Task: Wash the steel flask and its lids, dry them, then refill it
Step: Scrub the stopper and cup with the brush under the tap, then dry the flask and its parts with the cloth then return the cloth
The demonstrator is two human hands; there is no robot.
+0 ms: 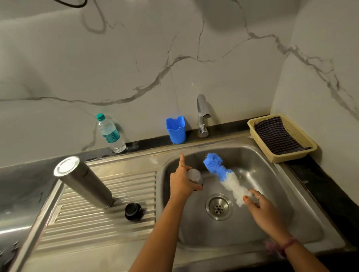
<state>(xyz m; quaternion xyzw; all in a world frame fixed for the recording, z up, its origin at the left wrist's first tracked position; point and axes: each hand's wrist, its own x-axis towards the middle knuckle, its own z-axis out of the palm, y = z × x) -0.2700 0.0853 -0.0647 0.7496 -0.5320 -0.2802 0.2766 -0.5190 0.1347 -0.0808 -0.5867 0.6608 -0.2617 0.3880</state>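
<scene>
Fingers of left hand (182, 181) half-hide steel lid (194, 176); right hand (258, 204) pinches brush (222, 176).

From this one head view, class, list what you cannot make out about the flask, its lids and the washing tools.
- Steel flask: stands upside down on the drainboard, so its mouth and inside are hidden.
- Steel cup lid: largely covered by the left hand.
- Brush: its handle end is hidden by the right hand.
- Bottle: label too small to read.
- Blue holder: contents hidden by its wall.
</scene>
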